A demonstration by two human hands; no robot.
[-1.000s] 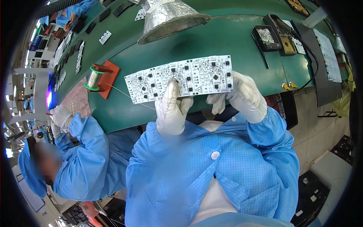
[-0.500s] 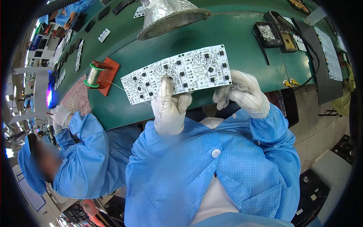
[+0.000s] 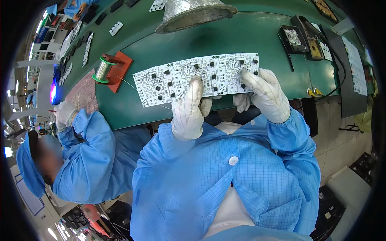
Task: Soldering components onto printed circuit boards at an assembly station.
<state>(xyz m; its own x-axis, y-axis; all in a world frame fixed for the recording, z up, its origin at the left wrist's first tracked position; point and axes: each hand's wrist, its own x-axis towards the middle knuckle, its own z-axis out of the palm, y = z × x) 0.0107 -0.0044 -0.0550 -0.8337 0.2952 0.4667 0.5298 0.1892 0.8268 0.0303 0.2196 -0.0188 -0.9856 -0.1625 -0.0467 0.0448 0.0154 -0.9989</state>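
A white circuit board panel (image 3: 205,70), made of three joined sections with small black chips, is held up above the green bench's near edge. My left hand (image 3: 189,110), in a white glove, grips its lower edge near the middle, thumb on the face and fingers behind. At its right end my gloved right hand (image 3: 265,96) pinches the panel, its thumb lying over the right section. The other fingers of both hands are partly hidden behind the board. To its left stands a solder wire spool (image 3: 103,70) with green rims on a red-brown holder (image 3: 122,72).
A metal fume hood (image 3: 193,16) hangs over the green bench (image 3: 161,48). At right are a box of metal bits (image 3: 293,38), a soldering iron stand (image 3: 313,48) and a black cable. A co-worker (image 3: 92,160) in blue sits at left; other boards (image 3: 116,28) lie farther back.
My right hand has closed on the board's right end, its thumb moving onto the face. The panel has shifted slightly right and turned more level, my left hand moving with it.
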